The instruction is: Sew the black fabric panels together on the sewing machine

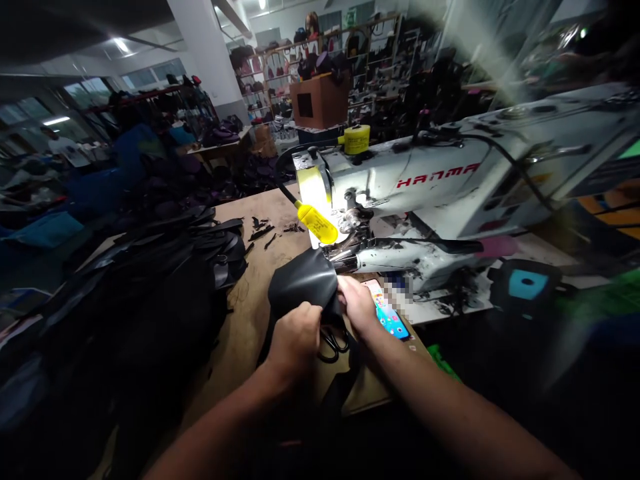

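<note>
The left hand (295, 347) and right hand (357, 307) pinch a black leather piece (303, 283) between their fingers, just in front of the white sewing machine (425, 180) lettered HANMA in red, above black-handled scissors (333, 348).

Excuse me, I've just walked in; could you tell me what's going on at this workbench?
A person is holding up a curved piece of black leather with both hands, the left hand and the right hand gripping it. They are at a wooden workbench beside a white Hanma sewing machine. Black-handled scissors lie just below the hands, near a phone with a lit screen. A heap of black pieces sits to the left, and shelves of bags stand behind.
</note>
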The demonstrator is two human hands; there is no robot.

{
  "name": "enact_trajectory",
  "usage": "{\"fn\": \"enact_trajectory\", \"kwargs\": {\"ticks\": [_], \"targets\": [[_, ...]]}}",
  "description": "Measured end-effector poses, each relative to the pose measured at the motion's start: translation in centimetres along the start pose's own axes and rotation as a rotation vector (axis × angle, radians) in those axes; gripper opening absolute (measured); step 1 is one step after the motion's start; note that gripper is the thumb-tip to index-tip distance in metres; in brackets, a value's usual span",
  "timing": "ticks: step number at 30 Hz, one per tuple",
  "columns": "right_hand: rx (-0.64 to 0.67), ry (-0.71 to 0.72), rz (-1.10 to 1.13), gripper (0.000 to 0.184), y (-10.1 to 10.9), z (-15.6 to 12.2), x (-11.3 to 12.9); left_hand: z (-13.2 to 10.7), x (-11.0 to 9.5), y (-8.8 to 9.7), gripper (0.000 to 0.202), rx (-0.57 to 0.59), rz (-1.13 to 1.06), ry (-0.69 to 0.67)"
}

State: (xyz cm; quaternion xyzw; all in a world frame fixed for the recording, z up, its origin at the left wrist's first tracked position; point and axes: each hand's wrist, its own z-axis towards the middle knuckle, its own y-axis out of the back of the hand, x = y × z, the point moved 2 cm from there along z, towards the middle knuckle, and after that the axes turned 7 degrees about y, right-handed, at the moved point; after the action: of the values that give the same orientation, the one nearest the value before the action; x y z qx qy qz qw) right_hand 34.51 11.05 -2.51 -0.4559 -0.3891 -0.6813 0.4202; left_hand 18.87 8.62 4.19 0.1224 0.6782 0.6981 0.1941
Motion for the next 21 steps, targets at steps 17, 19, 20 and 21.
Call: {"fn": "enact_trajectory", "kwargs": {"ticks": [17, 19, 20, 21], "targets": [[0.31, 0.046, -0.224, 0.027, 3.9, 0.4, 1.8, 5.1, -2.4, 4.6, 0.031, 0.23, 0.148, -0.216], [0.309, 0.044, -0.189, 0.026, 3.2, 1.5, 1.6, 6.0, -2.4, 4.6, 0.03, 0.224, 0.172, -0.193], [0.31, 0.049, -0.179, 0.027, 2.9, 2.1, 1.5, 6.5, -2.3, 4.7, 0.03, 0.22, 0.18, -0.182], [0.313, 0.059, -0.177, 0.027, 2.6, 2.7, 1.4, 6.9, -2.3, 4.7, 0.029, 0.215, 0.183, -0.168]]}}
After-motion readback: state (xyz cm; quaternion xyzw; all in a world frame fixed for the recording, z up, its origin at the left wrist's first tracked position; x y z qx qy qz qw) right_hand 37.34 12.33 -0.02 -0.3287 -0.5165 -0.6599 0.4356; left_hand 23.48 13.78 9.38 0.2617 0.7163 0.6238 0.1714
